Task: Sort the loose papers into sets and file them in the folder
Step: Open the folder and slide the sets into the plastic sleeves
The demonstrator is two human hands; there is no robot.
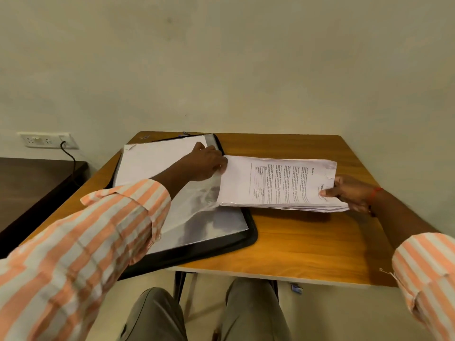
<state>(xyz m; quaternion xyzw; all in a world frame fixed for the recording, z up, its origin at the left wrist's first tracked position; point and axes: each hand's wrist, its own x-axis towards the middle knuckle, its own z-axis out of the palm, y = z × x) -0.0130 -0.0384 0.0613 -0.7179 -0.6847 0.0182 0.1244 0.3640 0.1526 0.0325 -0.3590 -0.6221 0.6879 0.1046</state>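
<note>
A black folder (242, 242) lies open on the left half of the wooden table (307, 247), with clear plastic sleeves (209, 217) and a white sheet (157, 161) inside. My left hand (205, 163) grips the open edge of a plastic sleeve at the folder's right side, where it meets the papers. My right hand (352, 191) pinches the right end of a thick set of printed papers (278, 183), thumb on top. The set lies flat and low over the table, its left end at the sleeve's mouth.
A wall stands right behind the table. A socket panel (46, 140) with a black cable sits at the left, above a dark side table (32, 183). Small clips (187, 134) lie at the table's far edge. My knees are below the near edge.
</note>
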